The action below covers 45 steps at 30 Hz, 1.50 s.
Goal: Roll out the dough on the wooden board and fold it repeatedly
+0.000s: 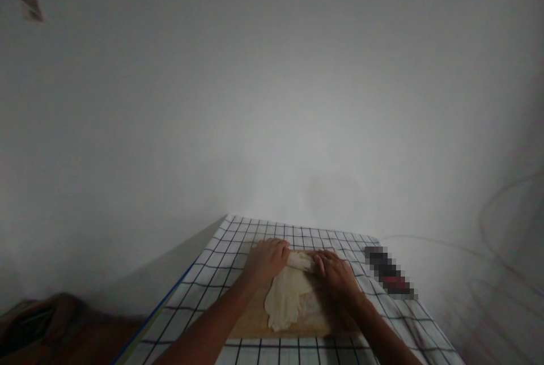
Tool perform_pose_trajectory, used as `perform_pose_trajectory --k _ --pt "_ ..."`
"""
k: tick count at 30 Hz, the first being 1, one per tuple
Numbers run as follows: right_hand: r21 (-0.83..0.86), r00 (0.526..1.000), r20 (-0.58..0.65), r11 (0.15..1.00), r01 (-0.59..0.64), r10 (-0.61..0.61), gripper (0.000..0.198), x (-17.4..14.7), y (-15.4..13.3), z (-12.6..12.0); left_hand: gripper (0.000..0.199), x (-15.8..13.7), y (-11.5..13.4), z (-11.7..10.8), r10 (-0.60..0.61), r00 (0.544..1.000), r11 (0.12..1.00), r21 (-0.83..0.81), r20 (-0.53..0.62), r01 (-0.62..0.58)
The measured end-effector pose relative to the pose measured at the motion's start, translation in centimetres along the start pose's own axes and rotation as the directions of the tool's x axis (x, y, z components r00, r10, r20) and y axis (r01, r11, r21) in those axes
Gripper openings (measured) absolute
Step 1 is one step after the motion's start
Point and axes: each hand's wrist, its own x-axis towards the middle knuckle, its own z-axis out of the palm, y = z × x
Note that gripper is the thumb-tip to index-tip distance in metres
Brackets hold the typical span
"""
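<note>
- Up at ten o'clock of the view, on the pale wall (297, 98): a small brownish patch (33, 9), too blurred to make out any print.
- Down at eight o'clock, off the left side of the tabletop (204, 280): a dark brown object (46, 322), too dim to identify.
- Reaching toward six o'clock, covered in white with a grid of dark lines, blue along the left edge: the same tabletop.
- At eleven o'clock of the dough (284, 300), the left hand (268, 257), laid palm down with fingers close together and bent over the near end of a pale roll (301, 261); cannot tell whether gripping or only pressing.
- At six o'clock of the view, on a wooden board (250, 319): the dough, flat, cream-coloured and ragged-edged, trailing from the roll toward the board's near edge.
- At one o'clock of the dough, between both hands: the roll, lying crosswise; cannot tell whether wrapped around a pin.
- At two o'clock of the dough, the right hand (335, 271), with fingers bent and slightly spread at the roll's other end; grip hidden.
- At four o'clock of the view, on the tabletop near its right edge: a dark object with a red part (389, 274), pixelated, any label unreadable.
- Between three and four o'clock, against the wall: a thin, looping cord (482, 226).
</note>
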Motion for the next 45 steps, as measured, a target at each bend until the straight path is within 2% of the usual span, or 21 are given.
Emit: perform_pose_trajectory --k 5,8,10,13,17,20,22,25,27,29,31,35,39,42,45 --pt "0.015 0.996 -0.092 1.000 0.019 -0.017 0.046 -4.0 -1.8 0.9 0.046 -2.8 -0.1 0.0 0.003 0.994 0.999 -0.038 -0.111 -0.008" --pt "-0.028 0.994 -0.090 0.998 0.064 -0.066 0.049 -5.7 -2.5 1.3 0.047 -4.3 -0.7 -0.5 0.057 0.996 0.992 -0.111 -0.067 -0.064" --pt "-0.011 0.997 -0.048 0.998 0.065 -0.066 0.047 -6.2 -2.9 0.9 0.048 -5.0 -1.0 -1.2 0.091 0.995 0.981 -0.167 -0.032 -0.095" --pt "0.037 0.999 -0.011 0.999 0.031 -0.030 0.046 -6.4 -3.7 0.2 0.045 -5.5 -1.0 -2.0 0.076 0.997 0.975 -0.207 -0.026 -0.080" --pt "0.029 0.997 -0.078 1.000 0.003 -0.001 0.049 -6.6 -4.4 0.4 0.039 -5.7 -0.1 -2.6 -0.003 0.998 0.987 -0.158 -0.070 -0.008" --pt "0.044 0.990 -0.143 0.999 0.003 0.003 0.043 -6.6 -4.4 1.5 0.036 -5.0 0.3 -2.8 -0.129 0.991 0.990 -0.055 -0.041 0.127" --pt "0.079 0.984 -0.175 0.997 -0.026 0.039 0.040 -6.6 -4.3 2.2 0.036 -3.8 0.4 -3.0 -0.153 0.987 0.988 0.014 -0.057 0.154" --pt "0.140 0.977 -0.191 0.988 -0.065 0.091 0.039 -6.6 -4.1 3.0 0.052 -1.4 0.5 -3.1 0.001 0.997 0.998 0.058 -0.071 0.003" --pt "0.179 0.974 -0.197 0.981 -0.074 0.110 0.039 -6.6 -3.9 3.2 0.054 0.1 0.6 -2.9 0.079 0.997 0.997 0.013 0.010 -0.079" --pt "0.212 0.974 -0.195 0.975 -0.069 0.112 0.039 -6.7 -3.8 3.1 0.047 1.1 0.7 -2.4 0.075 0.994 0.997 -0.041 0.084 -0.072" --pt "0.241 0.975 -0.192 0.968 -0.067 0.115 0.040 -6.9 -3.9 2.6 0.039 1.3 0.7 -1.8 0.049 0.993 0.997 -0.060 0.105 -0.043" --pt "0.323 0.982 -0.143 0.944 -0.074 0.126 0.043 -7.4 -4.9 1.1 0.043 -0.6 0.1 -0.8 0.108 0.993 0.994 -0.035 0.038 -0.106" --pt "0.363 0.991 -0.093 0.930 -0.057 0.096 0.047 -7.9 -5.9 0.3 0.049 -3.9 -0.7 -1.1 0.143 0.990 0.990 -0.015 0.008 -0.143" --pt "0.248 0.984 -0.163 0.968 -0.027 0.069 0.045 -8.4 -5.9 1.2 0.048 -6.1 -0.9 -1.6 0.164 0.985 0.986 -0.033 -0.053 -0.166" --pt "0.089 0.970 -0.238 0.994 0.059 -0.036 0.041 -9.3 -5.9 2.7 0.047 -7.9 -0.8 -2.0 0.189 0.978 0.976 -0.090 -0.089 -0.197"
